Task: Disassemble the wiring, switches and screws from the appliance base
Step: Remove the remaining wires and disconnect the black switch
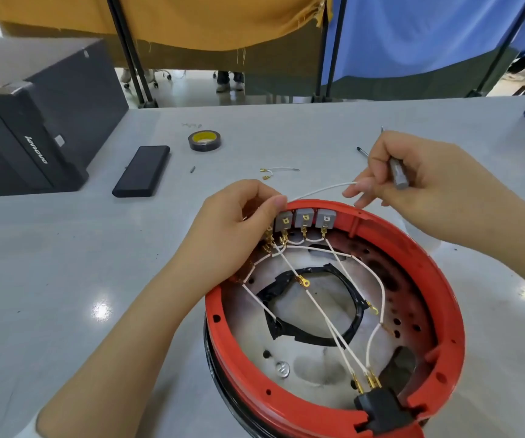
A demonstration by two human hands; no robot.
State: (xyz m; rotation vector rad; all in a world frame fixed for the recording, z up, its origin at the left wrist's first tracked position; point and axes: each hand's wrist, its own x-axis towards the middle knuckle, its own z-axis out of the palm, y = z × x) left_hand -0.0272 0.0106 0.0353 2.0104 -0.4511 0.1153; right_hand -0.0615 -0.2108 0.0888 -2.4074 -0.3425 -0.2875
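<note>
At the far rim of the red appliance base (334,314), the left hand (239,229) pinches at the leftmost switch terminals, while the right hand (413,178) grips a screwdriver (397,172) and holds a white wire (321,189) drawn taut between the hands. Progress looks early: one short wire (275,172) lies freed on the table (65,263) (beside the tape roll (203,140)), yet three grey switches (304,219), most leads and the black power socket (378,406) remain fitted.

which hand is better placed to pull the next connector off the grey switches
Left. The left hand already pinches at the terminals beside the grey switches; the right hand is occupied holding a white wire and a tool.
</note>
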